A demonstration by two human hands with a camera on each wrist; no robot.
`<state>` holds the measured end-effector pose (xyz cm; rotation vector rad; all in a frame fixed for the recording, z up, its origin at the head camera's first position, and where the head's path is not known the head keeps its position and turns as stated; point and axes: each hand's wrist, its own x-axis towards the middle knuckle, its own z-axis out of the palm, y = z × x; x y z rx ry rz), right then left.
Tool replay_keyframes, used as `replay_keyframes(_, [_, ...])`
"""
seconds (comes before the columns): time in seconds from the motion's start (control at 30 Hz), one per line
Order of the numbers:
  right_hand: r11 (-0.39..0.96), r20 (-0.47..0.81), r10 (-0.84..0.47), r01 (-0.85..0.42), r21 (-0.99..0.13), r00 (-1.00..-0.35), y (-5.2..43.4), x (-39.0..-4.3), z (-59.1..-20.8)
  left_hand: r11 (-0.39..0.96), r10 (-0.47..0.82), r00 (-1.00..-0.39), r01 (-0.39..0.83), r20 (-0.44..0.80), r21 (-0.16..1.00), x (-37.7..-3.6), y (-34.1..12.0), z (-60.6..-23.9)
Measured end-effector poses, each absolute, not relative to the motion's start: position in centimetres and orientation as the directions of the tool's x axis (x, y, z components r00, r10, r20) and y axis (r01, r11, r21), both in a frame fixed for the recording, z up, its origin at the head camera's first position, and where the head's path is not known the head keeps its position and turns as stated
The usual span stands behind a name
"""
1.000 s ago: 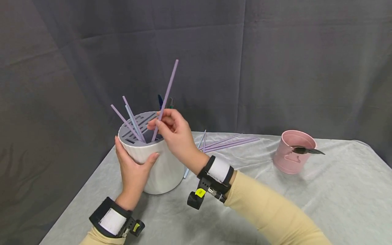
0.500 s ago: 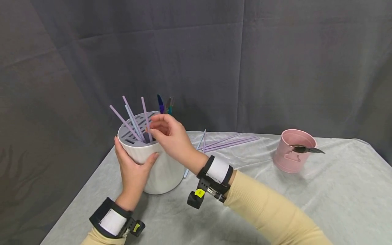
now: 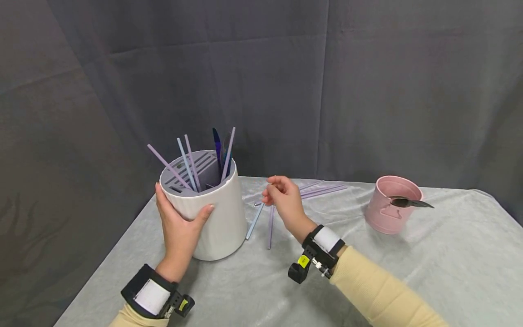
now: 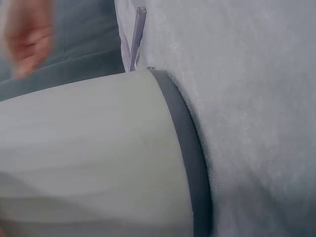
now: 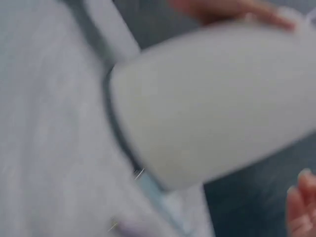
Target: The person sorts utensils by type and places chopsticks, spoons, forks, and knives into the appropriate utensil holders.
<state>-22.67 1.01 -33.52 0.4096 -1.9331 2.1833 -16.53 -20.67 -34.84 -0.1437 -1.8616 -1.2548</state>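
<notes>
My left hand (image 3: 180, 222) grips the near side of a white round holder (image 3: 222, 222) with a grey slotted top (image 3: 204, 160). Several purple and pale blue straws (image 3: 192, 165) stand in the slots, with dark blue utensils (image 3: 216, 141) behind them. My right hand (image 3: 274, 194) hovers to the right of the holder, fingers curled just over loose straws (image 3: 270, 227) that lie on the cloth. Whether it pinches one is unclear. The left wrist view shows the holder's wall (image 4: 89, 148), its grey base rim (image 4: 192, 148) and one straw (image 4: 136, 34). The right wrist view is blurred, with the holder (image 5: 212, 98) filling it.
A pink metal bucket (image 3: 388, 206) with a dark spoon (image 3: 408, 201) across its rim stands at the right. More purple straws (image 3: 323, 190) lie behind my right hand. The pale cloth table (image 3: 367, 281) ends at its left edge near the holder; a dark curtain hangs behind.
My right hand let a purple straw drop into a slot, then left the holder's top and moved right and down to the loose straws. The left hand has kept its grip.
</notes>
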Motion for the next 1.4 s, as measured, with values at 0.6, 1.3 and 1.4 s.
replay_keyframes(0.6, [0.508, -0.045, -0.070, 0.003, -0.861, -0.997, 2.0, -25.6, -40.2, 0.463, -0.353, -0.647, 0.507, 0.676, 0.727, -16.4, -20.6, -35.3])
replay_keyframes(1.3, [0.501, -0.118, 0.032, 0.118, -0.857, -0.992, 1.6, -26.1, -39.1, 0.427, -0.374, -0.713, 0.435, 0.593, 0.793, -16.2, -20.6, -34.0])
replay_keyframes(1.4, [0.389, -0.192, 0.046, 0.195, -0.901, -0.980, 2.2, -26.1, -39.2, 0.436, -0.377, -0.712, 0.427, 0.592, 0.792, -16.2, -20.5, -34.1])
